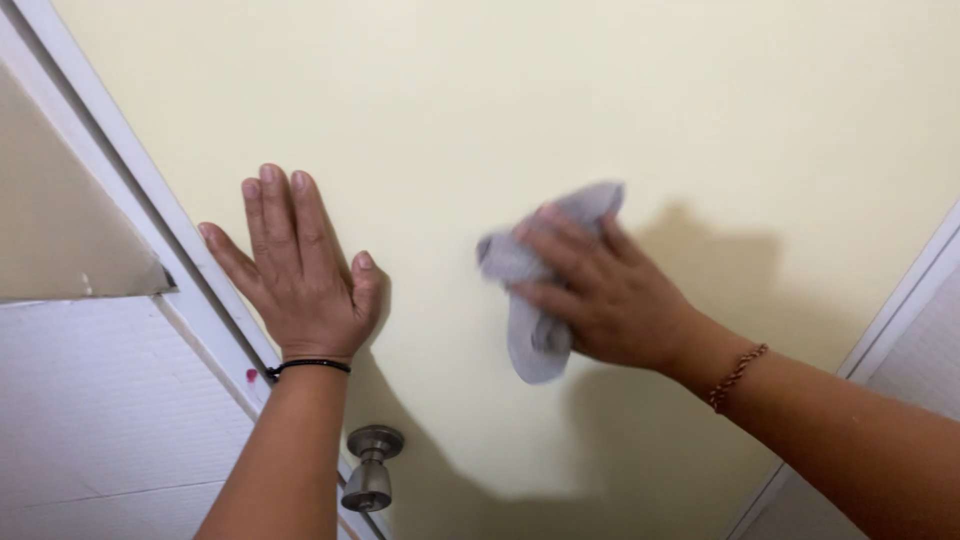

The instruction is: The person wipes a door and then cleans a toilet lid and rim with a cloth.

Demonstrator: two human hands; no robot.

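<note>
Right grip point(600, 295) presses grey cloth point(535, 300) under its fingers against the door point(600, 90); left grip point(300, 270) spread flat

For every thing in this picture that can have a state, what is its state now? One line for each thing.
left hand: open, flat against the door, fingers spread.
right hand: closed around the cloth, pressing it on the door.
grey cloth: crumpled, held against the door.
pale yellow door: cannot tell if open or shut.
metal door knob: untouched, below the left hand.
</note>
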